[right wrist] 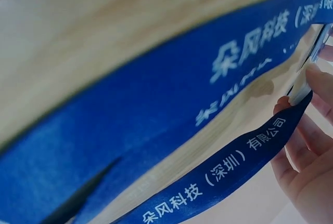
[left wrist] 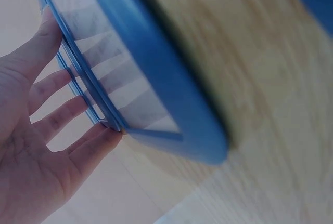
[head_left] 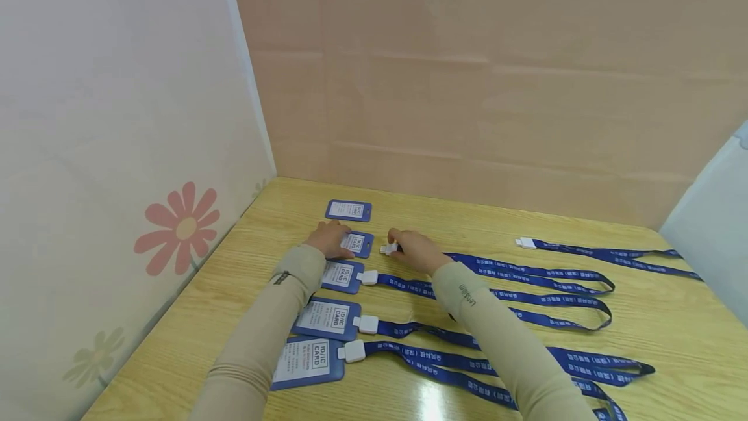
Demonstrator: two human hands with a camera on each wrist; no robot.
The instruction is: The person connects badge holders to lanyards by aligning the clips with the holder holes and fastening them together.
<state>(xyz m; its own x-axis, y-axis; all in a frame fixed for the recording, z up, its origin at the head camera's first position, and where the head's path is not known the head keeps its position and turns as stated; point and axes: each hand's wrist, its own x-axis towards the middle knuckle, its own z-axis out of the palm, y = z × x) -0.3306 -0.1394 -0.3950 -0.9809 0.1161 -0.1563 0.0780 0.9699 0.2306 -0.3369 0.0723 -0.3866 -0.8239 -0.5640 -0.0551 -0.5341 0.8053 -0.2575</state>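
Observation:
My left hand (head_left: 327, 239) grips a blue ID card holder (head_left: 363, 245) across its width, thumb on the near edge and fingers on the far edge. In the left wrist view that hand (left wrist: 36, 146) shows behind a nearer blue holder (left wrist: 200, 130). A short gap to the right, my right hand (head_left: 416, 249) pinches the white clip (head_left: 387, 249) of a dark blue lanyard (head_left: 508, 269). The clip (right wrist: 300, 89) also shows between thumb and fingers in the right wrist view. The holder's slotted end faces the clip; the two are apart.
Beyond my left hand lies a holder (head_left: 349, 210) without lanyard. Nearer me, several holders (head_left: 329, 318) lie in a column, with white clips (head_left: 351, 351) at their slotted ends and lanyards stretching right. A separate lanyard (head_left: 608, 253) lies at the far right. Walls (head_left: 467, 115) border the table.

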